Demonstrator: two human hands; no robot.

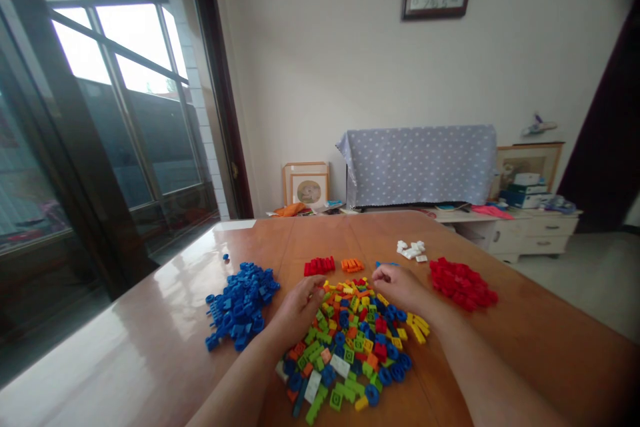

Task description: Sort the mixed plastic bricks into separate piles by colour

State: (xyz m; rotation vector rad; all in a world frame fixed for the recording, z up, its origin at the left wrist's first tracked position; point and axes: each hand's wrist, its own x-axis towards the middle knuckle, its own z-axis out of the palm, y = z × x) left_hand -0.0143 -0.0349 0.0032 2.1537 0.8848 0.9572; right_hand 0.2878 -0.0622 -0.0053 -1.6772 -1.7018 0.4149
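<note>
A mixed pile of toy building bricks, in green, yellow, orange, blue, red and white, lies in front of me on the wooden table. My left hand is at the pile's upper left edge, fingers bent together; anything in them is too small to make out. At the upper right edge is my right hand, its fingers curled in a pinch whose contents are hidden. Just beyond it a few blue bricks are partly covered by the hand. Red bricks and orange bricks sit in short rows past the pile.
Blue bricks form a heap on the left, with one stray blue piece behind. Red bricks are heaped on the right, near white bricks. Yellow bricks lie beside my right forearm. A low cabinet stands beyond the table.
</note>
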